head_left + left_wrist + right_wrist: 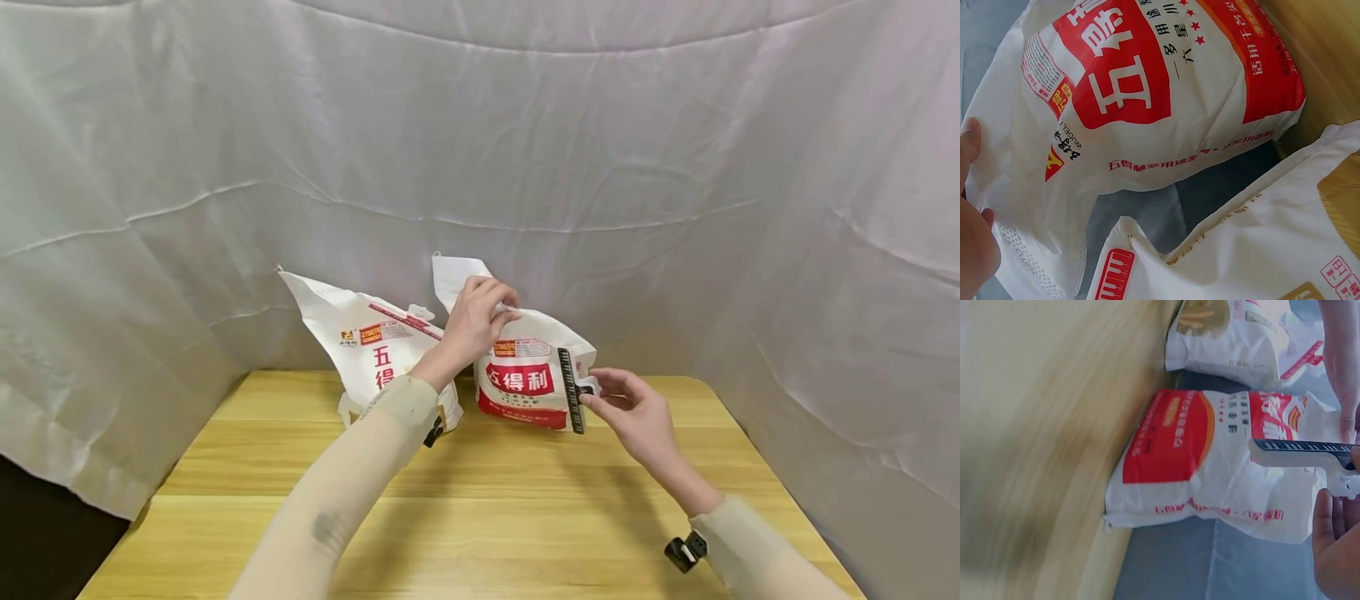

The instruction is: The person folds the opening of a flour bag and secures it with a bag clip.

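Observation:
Two white flour bags with red print stand at the back of the table. My left hand [476, 321] grips the folded upper part of the right flour bag [525, 342], fingers over its top edge; its white end sticks up beyond the hand. My right hand [633, 412] pinches the handle of a long black-and-white bag clip [570, 387] between thumb and fingers. In the right wrist view the bag clip [1297, 452] overlaps the front of the bag's upper half. The left flour bag [322, 312] leans beside it, partly hidden by my left arm.
A red-and-white clip [401, 319] lies across the upper part of the left bag. The wooden table [480, 517] reaches back to a grey cloth curtain [637, 167] that also hangs along both sides.

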The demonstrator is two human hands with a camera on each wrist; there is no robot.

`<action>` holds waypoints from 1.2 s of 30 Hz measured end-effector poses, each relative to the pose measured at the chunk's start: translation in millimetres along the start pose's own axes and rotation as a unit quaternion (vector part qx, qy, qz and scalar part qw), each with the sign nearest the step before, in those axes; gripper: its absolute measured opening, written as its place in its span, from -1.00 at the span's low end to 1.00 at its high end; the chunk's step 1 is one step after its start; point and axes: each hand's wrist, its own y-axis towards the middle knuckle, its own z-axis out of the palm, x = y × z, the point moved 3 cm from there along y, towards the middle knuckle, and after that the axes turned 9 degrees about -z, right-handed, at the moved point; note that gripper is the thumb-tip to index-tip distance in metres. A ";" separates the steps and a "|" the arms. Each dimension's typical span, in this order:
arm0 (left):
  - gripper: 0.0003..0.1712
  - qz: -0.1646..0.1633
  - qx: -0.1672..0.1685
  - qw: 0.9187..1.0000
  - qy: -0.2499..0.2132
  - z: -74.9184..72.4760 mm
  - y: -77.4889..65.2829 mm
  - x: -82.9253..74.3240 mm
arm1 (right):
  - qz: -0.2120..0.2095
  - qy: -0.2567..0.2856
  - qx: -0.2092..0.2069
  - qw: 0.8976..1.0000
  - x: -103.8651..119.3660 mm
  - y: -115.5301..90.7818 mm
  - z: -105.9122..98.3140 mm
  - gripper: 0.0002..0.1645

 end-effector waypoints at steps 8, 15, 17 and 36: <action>-0.89 -0.008 0.004 1.000 0.001 1.1 -0.2 0.7 | -0.026 -0.025 0.000 0.999 -1.0 19.1 -6.2 -0.54; -0.89 -0.013 0.006 1.000 -0.004 1.6 0.4 1.6 | -0.024 -0.031 -0.004 0.999 0.7 34.4 -12.6 -0.53; -0.89 -0.014 0.008 1.000 -0.004 1.5 0.5 1.6 | -0.028 -0.035 -0.005 0.999 2.7 38.5 -14.1 -0.54; -0.89 -0.009 0.008 1.000 -0.001 1.8 -0.3 2.3 | -0.171 -0.111 0.012 0.979 22.6 75.4 -22.0 -0.68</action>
